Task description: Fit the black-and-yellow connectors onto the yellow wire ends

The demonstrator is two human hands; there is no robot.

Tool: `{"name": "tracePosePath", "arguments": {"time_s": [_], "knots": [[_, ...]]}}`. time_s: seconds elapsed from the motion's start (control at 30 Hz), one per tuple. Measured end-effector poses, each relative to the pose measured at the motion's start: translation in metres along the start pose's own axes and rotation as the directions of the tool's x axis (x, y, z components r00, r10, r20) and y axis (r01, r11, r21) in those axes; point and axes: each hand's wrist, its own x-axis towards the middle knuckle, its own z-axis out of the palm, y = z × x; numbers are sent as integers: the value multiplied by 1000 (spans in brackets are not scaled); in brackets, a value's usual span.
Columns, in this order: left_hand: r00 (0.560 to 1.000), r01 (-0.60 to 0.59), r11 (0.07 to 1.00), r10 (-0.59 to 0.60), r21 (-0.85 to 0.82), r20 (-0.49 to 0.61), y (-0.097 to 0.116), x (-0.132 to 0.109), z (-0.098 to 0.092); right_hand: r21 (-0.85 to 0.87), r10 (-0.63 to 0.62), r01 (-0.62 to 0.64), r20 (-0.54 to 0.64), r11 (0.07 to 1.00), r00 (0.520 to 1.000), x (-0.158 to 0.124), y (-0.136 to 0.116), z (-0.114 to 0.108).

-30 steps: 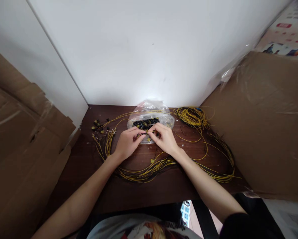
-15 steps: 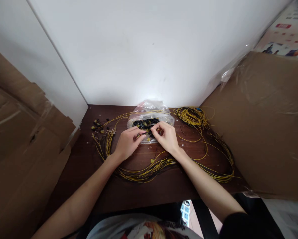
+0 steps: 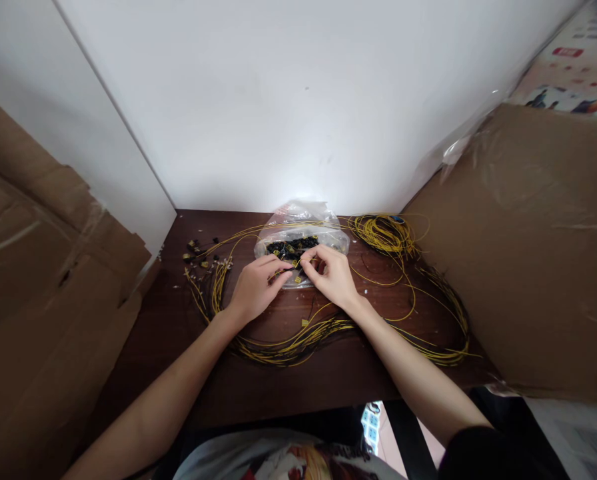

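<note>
My left hand (image 3: 255, 287) and my right hand (image 3: 331, 275) meet over the middle of a dark wooden table (image 3: 258, 387), fingertips almost touching. Both pinch the end of a thin yellow wire with a small black piece at it, too small to make out well. Just behind the fingers lies a clear plastic bag (image 3: 301, 233) holding several small black connectors (image 3: 292, 247). Long yellow wires (image 3: 298, 340) loop in a bundle under my wrists and round to the right.
A coil of yellow wire (image 3: 384, 233) lies at the back right. Loose black and yellow pieces (image 3: 198, 253) are scattered at the back left. Cardboard sheets stand at the left (image 3: 43, 293) and right (image 3: 533, 253). A white wall (image 3: 298, 100) closes the back.
My right hand has shifted slightly back toward the bag and its fingers have regripped. The left hand has stayed almost still.
</note>
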Motion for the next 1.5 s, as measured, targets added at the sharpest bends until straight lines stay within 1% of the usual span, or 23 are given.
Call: {"name": "tracePosePath", "arguments": {"time_s": [0.23, 0.43, 0.57, 0.77, 0.9, 1.0, 1.2, 1.5], "knots": [[1000, -23, 1000, 23, 10, 1, 0, 0, 0, -18, -18, 19, 46, 1000, 999, 0, 1, 1], [1000, -29, 999, 29, 28, -1, 0, 0, 0, -24, -23, 24, 46, 999, 999, -1, 2, 1], [1000, -25, 999, 26, 31, -15, 0, 1, -1, -32, -14, 14, 16, 999, 1000, -1, 1, 1], [999, -23, 999, 24, 35, -26, 2, 1, -1, -23, 31, -33, -68, 999, 997, 0, 2, -1], [1000, -10, 999, 11, 31, -23, 2, 0, -1, -18, 40, -41, -85, 999, 996, 1, 2, -2], [1000, -1, 999, 2, 35, -15, 2, 0, -1, -13, 33, -34, -65, 999, 997, 1, 1, -2], [1000, -2, 999, 2, 33, -7, 0, -1, 0, 12, 38, -39, 46, 999, 998, 0, 0, -1], [1000, -13, 999, 13, 40, 1, 0, -1, 0, -17, -29, 31, 92, 999, 995, 0, 0, 0]]}}
